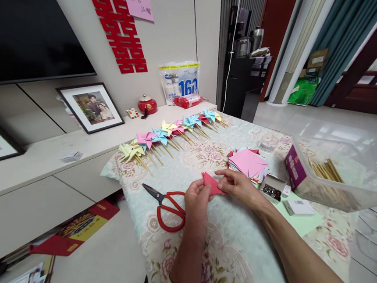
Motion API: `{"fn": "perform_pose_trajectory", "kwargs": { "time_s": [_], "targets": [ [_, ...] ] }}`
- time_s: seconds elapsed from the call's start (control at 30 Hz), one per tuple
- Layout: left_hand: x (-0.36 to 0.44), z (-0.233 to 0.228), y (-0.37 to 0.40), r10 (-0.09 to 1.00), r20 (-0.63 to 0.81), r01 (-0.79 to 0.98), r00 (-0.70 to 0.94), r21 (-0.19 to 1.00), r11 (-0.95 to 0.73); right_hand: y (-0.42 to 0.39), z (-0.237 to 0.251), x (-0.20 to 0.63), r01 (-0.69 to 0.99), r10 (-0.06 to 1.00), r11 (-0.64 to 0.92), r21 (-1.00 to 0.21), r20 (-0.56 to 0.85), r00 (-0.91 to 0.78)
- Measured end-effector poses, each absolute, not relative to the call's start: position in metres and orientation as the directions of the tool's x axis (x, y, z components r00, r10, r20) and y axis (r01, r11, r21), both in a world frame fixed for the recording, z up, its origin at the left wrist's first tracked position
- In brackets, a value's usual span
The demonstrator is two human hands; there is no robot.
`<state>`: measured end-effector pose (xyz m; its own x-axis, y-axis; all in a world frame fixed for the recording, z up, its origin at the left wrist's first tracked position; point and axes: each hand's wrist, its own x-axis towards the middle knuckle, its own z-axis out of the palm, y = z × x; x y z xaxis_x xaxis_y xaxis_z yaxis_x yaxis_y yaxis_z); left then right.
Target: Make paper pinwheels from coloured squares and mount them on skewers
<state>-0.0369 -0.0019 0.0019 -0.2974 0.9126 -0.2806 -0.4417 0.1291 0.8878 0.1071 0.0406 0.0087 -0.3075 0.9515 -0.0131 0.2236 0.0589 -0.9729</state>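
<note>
A small red sheet of paper (213, 184), folded into a triangle, is held between both hands above the flowered tablecloth. My left hand (196, 199) pinches its left side with thumb and fingers. On its right corner are the closed fingertips of my right hand (237, 185). Red-handled scissors (168, 207) lie just left of my left hand, blades pointing away to the left. Behind my right hand sits a stack of cut coloured paper squares (249, 161), pink on top.
Paper pinwheels (161, 136) on sticks line the table's far edge. At right stand a clear plastic bin (332, 197) with sticks, a small box of dark fasteners (272, 191), a white box (299, 207) on green paper (310, 225), and a round clear container (269, 142).
</note>
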Motion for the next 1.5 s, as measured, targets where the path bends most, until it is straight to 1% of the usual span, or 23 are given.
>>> {"fn": "perform_pose_trajectory", "kwargs": {
  "time_s": [0.07, 0.13, 0.23, 0.37, 0.5, 0.6, 0.7, 0.83, 0.9, 1.0, 1.07, 1.1, 1.17, 1.2, 1.23, 1.27, 1.3, 1.37, 1.5],
  "targets": [
    [-0.040, 0.003, -0.002, 0.907, -0.251, -0.410, -0.339, 0.907, 0.098, 0.040, 0.009, 0.110, 0.219, 0.938, 0.063, -0.974, -0.017, -0.347],
    [-0.043, 0.006, -0.003, 0.914, -0.226, -0.423, -0.337, 0.904, 0.068, 0.040, 0.009, 0.112, 0.216, 0.923, 0.065, -0.974, -0.024, -0.385],
    [-0.046, 0.011, -0.006, 0.948, -0.218, -0.506, -0.231, 0.859, 0.074, 0.039, 0.011, 0.114, 0.218, 0.909, 0.059, -0.974, -0.037, -0.414],
    [-0.046, 0.018, -0.009, 0.962, -0.267, -0.588, -0.048, 0.786, 0.189, 0.039, 0.015, 0.113, 0.159, 0.898, 0.044, -0.986, -0.031, -0.438],
    [-0.047, 0.021, -0.012, 0.963, -0.265, -0.622, 0.042, 0.748, 0.232, 0.040, 0.017, 0.115, 0.116, 0.896, 0.021, -0.993, -0.033, -0.442],
    [-0.048, 0.021, -0.014, 0.968, -0.234, -0.619, 0.092, 0.748, 0.240, 0.040, 0.018, 0.117, 0.126, 0.888, 0.033, -0.992, -0.028, -0.459],
    [-0.049, 0.022, -0.015, 0.968, -0.230, -0.598, 0.097, 0.765, 0.242, 0.040, 0.017, 0.119, 0.149, 0.890, 0.048, -0.988, -0.026, -0.455],
    [-0.049, 0.018, -0.014, 0.971, -0.236, -0.570, 0.047, 0.792, 0.220, 0.041, 0.015, 0.119, 0.177, 0.919, 0.059, -0.982, -0.016, -0.393],
    [-0.049, 0.011, -0.011, 0.970, -0.241, -0.529, 0.023, 0.821, 0.216, 0.042, 0.014, 0.119, 0.218, 0.929, 0.074, -0.973, -0.012, -0.369],
    [-0.048, -0.002, -0.007, 0.967, -0.243, -0.422, -0.074, 0.887, 0.191, 0.043, 0.011, 0.117, 0.364, 0.936, 0.157, -0.918, 0.020, -0.353],
    [-0.048, -0.009, -0.004, 0.959, -0.212, -0.293, -0.187, 0.944, 0.151, 0.042, 0.007, 0.114, 0.454, 0.939, 0.217, -0.864, 0.057, -0.340],
    [-0.048, -0.011, -0.004, 0.953, -0.165, -0.192, -0.254, 0.974, 0.118, 0.042, 0.006, 0.112, 0.486, 0.939, 0.241, -0.840, 0.075, -0.337],
    [-0.049, -0.012, -0.004, 0.932, 0.011, 0.098, -0.363, 0.995, 0.027, 0.041, 0.003, 0.108, 0.523, 0.936, 0.276, -0.806, 0.100, -0.338],
    [-0.050, -0.012, -0.004, 0.915, 0.123, 0.264, -0.384, 0.964, -0.019, 0.040, 0.002, 0.106, 0.542, 0.933, 0.293, -0.787, 0.112, -0.343],
    [-0.051, -0.010, -0.005, 0.897, 0.227, 0.416, -0.379, 0.908, -0.054, 0.039, 0.001, 0.104, 0.561, 0.930, 0.310, -0.767, 0.122, -0.347],
    [-0.051, -0.008, -0.006, 0.883, 0.308, 0.541, -0.354, 0.838, -0.075, 0.039, 0.001, 0.103, 0.580, 0.928, 0.324, -0.748, 0.130, -0.350],
    [-0.051, -0.007, -0.007, 0.877, 0.358, 0.628, -0.322, 0.774, -0.085, 0.039, 0.001, 0.101, 0.598, 0.927, 0.333, -0.729, 0.137, -0.350],
    [-0.050, -0.005, -0.009, 0.895, 0.368, 0.705, -0.253, 0.703, -0.089, 0.038, 0.002, 0.100, 0.638, 0.930, 0.340, -0.691, 0.144, -0.339],
    [-0.044, -0.009, -0.010, 0.964, 0.239, 0.749, -0.112, 0.658, -0.076, 0.037, 0.004, 0.099, 0.706, 0.937, 0.335, -0.624, 0.145, -0.317]
  ]
}}
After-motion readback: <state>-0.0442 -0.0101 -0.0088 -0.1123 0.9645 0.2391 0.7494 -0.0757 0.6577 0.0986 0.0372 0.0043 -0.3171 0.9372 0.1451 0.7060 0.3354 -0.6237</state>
